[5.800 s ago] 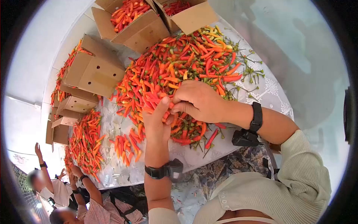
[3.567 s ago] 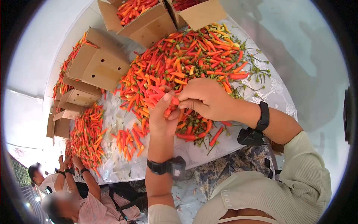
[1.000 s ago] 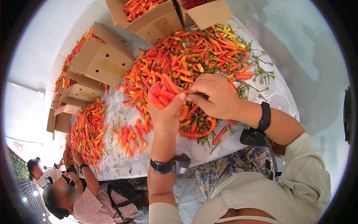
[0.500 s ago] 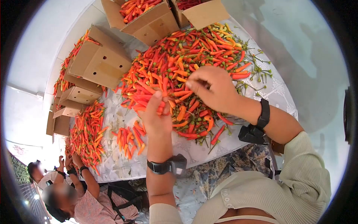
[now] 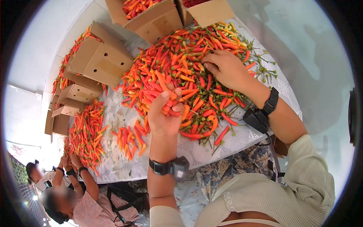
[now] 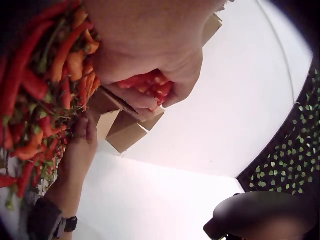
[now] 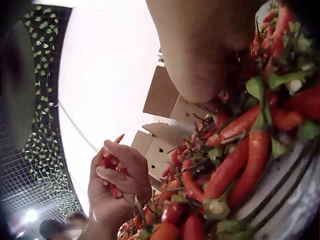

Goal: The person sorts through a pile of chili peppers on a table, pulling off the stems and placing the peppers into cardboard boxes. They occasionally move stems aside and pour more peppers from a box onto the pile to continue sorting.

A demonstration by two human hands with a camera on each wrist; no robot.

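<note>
My left hand (image 5: 165,122) grips a bunch of red and orange chili peppers (image 5: 162,82) above the near side of a large chili pile (image 5: 159,56). In the left wrist view, red chili flesh (image 6: 145,82) shows between its curled fingers. The right wrist view shows the same bunch (image 7: 112,162) in the raised left hand. My right hand (image 5: 227,70) reaches over the pile's right part, thumb and index finger apart, fingertips right at the chilies. Its fingertips are hidden in the right wrist view, where stemmed chilies (image 7: 235,165) lie close by.
Cardboard boxes (image 5: 102,56) filled with chilies stand along the far and left sides. Loose green stems (image 5: 266,68) lie at the table's right edge. A smaller chili heap (image 5: 130,140) and a longer one (image 5: 87,132) lie leftward. Two people (image 5: 60,200) work at the lower left.
My right hand has left the left hand and moved up and right onto the pile. The left hand still holds its bunch, its fingers loosened a little.
</note>
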